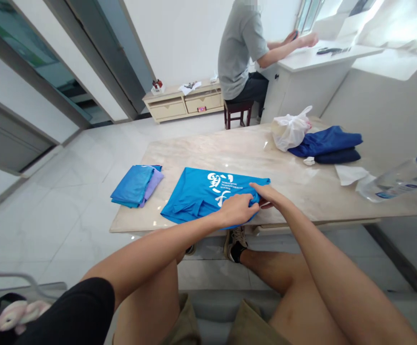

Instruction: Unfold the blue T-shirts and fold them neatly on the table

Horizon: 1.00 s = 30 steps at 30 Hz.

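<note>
A bright blue T-shirt (pixel 194 189) with white lettering lies partly folded at the front edge of the marble-look table (pixel 179 148). My left hand (pixel 239 209) is closed on the shirt's right end, its fingers gripping a bunch of cloth. Right beside it, my right hand (pixel 264 194) pinches the same end, thumb on top and fingers underneath. Some of the fabric hangs slightly over the table edge below my left hand. To the left sits a stack of folded clothes (pixel 131 186), blue on top with a purple piece under it.
Dark blue clothes (pixel 332 142) and a white plastic bag (pixel 292 129) lie at the back right. A clear bottle (pixel 400 179) and a tissue (pixel 352 175) are at the right. Beyond the table, a person (pixel 235 52) sits on a stool (pixel 237 109) at a white counter (pixel 309 60).
</note>
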Each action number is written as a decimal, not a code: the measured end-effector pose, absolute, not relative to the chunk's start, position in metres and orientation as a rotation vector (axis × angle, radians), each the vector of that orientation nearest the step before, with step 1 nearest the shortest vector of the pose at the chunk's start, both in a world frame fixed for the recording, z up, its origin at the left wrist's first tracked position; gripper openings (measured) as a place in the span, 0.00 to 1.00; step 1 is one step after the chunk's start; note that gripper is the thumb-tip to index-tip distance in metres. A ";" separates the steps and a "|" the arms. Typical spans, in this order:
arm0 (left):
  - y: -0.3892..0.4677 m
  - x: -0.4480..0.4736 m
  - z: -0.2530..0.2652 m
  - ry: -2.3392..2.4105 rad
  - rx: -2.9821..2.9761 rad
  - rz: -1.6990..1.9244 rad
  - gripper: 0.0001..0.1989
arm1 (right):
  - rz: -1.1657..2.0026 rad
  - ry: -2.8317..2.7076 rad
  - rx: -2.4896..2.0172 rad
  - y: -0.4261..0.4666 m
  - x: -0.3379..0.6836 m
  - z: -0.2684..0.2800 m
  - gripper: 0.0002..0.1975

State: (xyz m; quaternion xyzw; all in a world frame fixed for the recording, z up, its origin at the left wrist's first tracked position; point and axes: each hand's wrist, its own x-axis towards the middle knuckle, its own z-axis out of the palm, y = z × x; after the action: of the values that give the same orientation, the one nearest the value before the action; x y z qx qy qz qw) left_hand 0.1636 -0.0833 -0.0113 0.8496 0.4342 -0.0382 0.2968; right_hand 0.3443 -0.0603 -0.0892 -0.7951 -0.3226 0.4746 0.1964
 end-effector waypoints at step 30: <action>0.025 -0.099 -0.071 1.507 1.659 -0.015 0.10 | 0.848 -1.546 -1.964 0.049 0.113 -0.047 0.19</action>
State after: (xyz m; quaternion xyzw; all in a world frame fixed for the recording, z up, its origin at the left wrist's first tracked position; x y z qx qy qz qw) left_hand -0.0986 0.0254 -0.0712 0.6664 0.6054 -0.0061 0.4352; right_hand 0.1129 0.0489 -0.0470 -0.7209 -0.5673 0.3111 0.2484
